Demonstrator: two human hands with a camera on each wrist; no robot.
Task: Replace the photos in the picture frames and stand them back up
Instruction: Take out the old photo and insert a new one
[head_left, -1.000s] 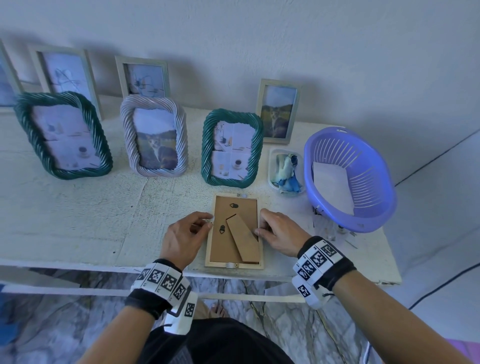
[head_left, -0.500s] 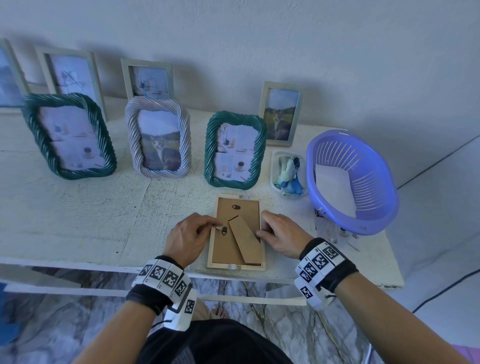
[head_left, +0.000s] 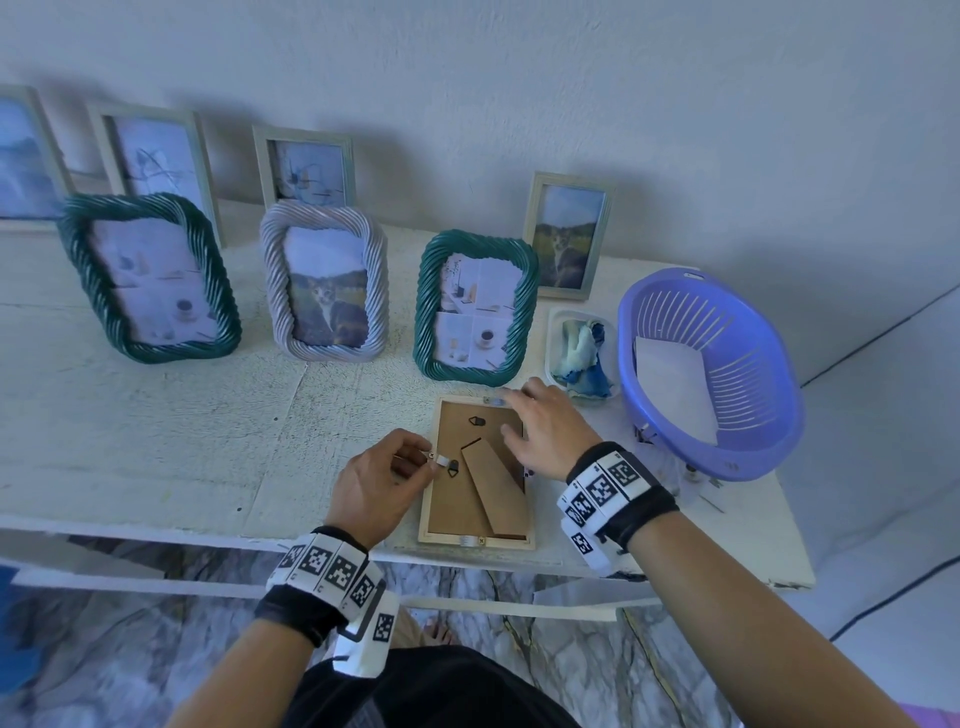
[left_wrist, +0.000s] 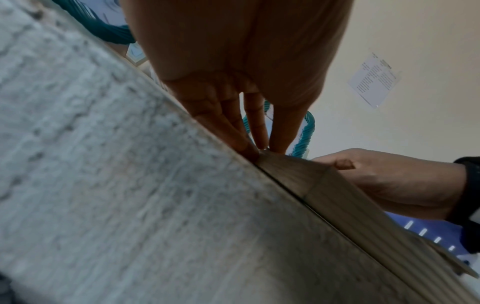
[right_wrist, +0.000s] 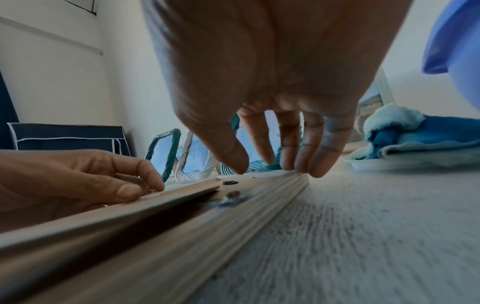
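Observation:
A wooden picture frame (head_left: 457, 499) lies face down near the table's front edge. Its brown backing faces up, and the stand leg (head_left: 493, 488) lies flat across it. My left hand (head_left: 428, 460) is at the frame's left edge and pinches a small pale retaining tab (head_left: 442, 459) between thumb and forefinger. My right hand (head_left: 524, 415) is over the frame's top right corner with its fingers straight and spread, the tips at the rim. The right wrist view shows those fingertips (right_wrist: 298, 164) at the ribbed frame edge (right_wrist: 233, 216), with the left hand (right_wrist: 103, 179) beyond. Whatever photo is inside is hidden.
Three rope-edged frames stand behind: green (head_left: 524, 312), lilac (head_left: 324, 280), green (head_left: 148, 278). Plain frames (head_left: 566, 236) lean on the wall. A purple basket (head_left: 711, 374) holding white paper and a small tray of blue cloth (head_left: 582, 348) sit to the right. The table edge (head_left: 156, 525) is close.
My right hand has left the frame's right edge and moved up to its top right corner. My left hand has closed on the tab at the left edge.

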